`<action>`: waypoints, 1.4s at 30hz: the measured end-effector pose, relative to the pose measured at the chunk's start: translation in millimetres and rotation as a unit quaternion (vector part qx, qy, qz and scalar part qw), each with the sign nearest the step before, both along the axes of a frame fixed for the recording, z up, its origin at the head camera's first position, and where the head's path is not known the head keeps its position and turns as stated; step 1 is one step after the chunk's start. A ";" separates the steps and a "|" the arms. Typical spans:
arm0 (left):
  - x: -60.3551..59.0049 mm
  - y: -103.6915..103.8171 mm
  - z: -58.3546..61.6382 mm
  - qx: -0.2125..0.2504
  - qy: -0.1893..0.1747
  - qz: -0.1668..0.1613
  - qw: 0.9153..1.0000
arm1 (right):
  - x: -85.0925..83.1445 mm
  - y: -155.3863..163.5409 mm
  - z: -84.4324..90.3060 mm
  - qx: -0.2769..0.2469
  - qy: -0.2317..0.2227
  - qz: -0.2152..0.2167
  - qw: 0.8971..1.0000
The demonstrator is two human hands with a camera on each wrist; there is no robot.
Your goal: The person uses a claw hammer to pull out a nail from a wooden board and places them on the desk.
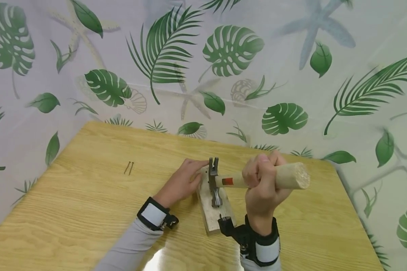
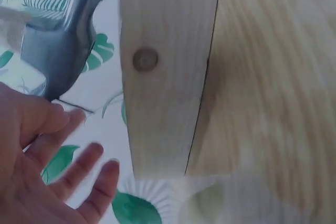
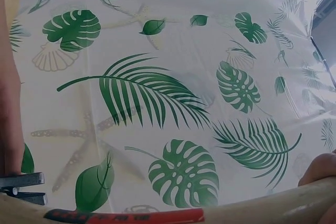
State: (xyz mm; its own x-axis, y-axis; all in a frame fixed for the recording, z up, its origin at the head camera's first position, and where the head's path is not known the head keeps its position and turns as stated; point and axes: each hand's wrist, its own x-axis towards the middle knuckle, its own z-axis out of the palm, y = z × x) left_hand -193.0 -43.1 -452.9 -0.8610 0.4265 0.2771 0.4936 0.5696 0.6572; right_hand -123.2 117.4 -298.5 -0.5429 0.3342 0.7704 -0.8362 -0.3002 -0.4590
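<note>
My right hand grips the thick wooden handle of a claw hammer, raised over a pale wooden block. The hammer's claw points away from me and its striking face towards me. My left hand is at the far left part of the block, close to the claw. In the left wrist view, its thumb and forefinger meet at a thin dark nail, while the other fingers spread loosely beside the block's edge. A second nail stands near the block's near end. The right wrist view shows the handle's red label.
Two loose nails lie on the wood-grain table, left of my left hand. A leaf-printed cloth hangs behind the table and down its sides. A round knot marks the block's side.
</note>
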 end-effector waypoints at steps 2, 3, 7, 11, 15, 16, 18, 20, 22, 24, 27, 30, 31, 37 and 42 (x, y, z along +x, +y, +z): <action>1.3 2.8 1.6 0.024 -0.006 -0.005 1.000 | 0.8 -0.1 0.6 -0.007 0.001 -0.004 1.000; 2.1 3.6 1.8 0.032 -0.009 -0.002 0.999 | 1.7 -0.1 0.8 -0.012 -0.002 -0.004 1.000; 4.0 3.9 0.5 0.040 -0.010 0.019 0.999 | 7.2 0.8 2.2 -0.033 -0.020 0.003 0.999; 5.2 2.6 0.8 0.027 0.003 0.024 0.999 | 10.9 2.1 4.2 -0.034 -0.031 0.015 0.999; 5.8 4.4 -0.8 0.009 0.041 0.035 0.998 | 11.0 3.4 5.1 -0.021 -0.032 0.019 0.999; 6.0 5.4 -2.0 0.002 0.056 0.041 0.998 | 10.8 3.6 5.2 -0.018 -0.032 0.022 0.999; 6.6 7.1 -4.1 -0.012 0.091 0.052 0.994 | 10.6 4.1 5.3 -0.012 -0.033 0.028 0.999; 6.8 8.3 -5.8 -0.029 0.122 0.059 0.990 | 10.1 4.4 5.4 -0.009 -0.034 0.036 0.999; 6.7 8.7 -7.2 -0.043 0.150 0.063 0.986 | 9.4 4.8 5.8 -0.004 -0.035 0.042 0.998; 6.6 7.9 -7.1 -0.047 0.171 0.066 0.982 | 8.7 5.5 6.6 -0.002 -0.037 0.045 0.998; 6.4 5.9 -6.0 -0.047 0.191 0.070 0.978 | 8.0 6.6 8.1 0.002 -0.040 0.046 0.998; 5.8 5.2 -5.3 -0.049 0.207 0.072 0.974 | 8.4 6.8 9.3 0.006 -0.040 0.042 0.998; 5.5 5.6 -5.5 -0.051 0.210 0.072 0.974 | 8.7 6.7 9.5 0.008 -0.040 0.040 0.998; 4.8 9.4 -6.4 -0.042 0.202 0.062 0.977 | 9.0 7.6 10.2 0.013 -0.039 0.038 0.998; 6.4 9.6 -3.5 -0.039 0.185 0.070 0.980 | 7.2 11.3 11.8 0.004 -0.046 0.048 0.998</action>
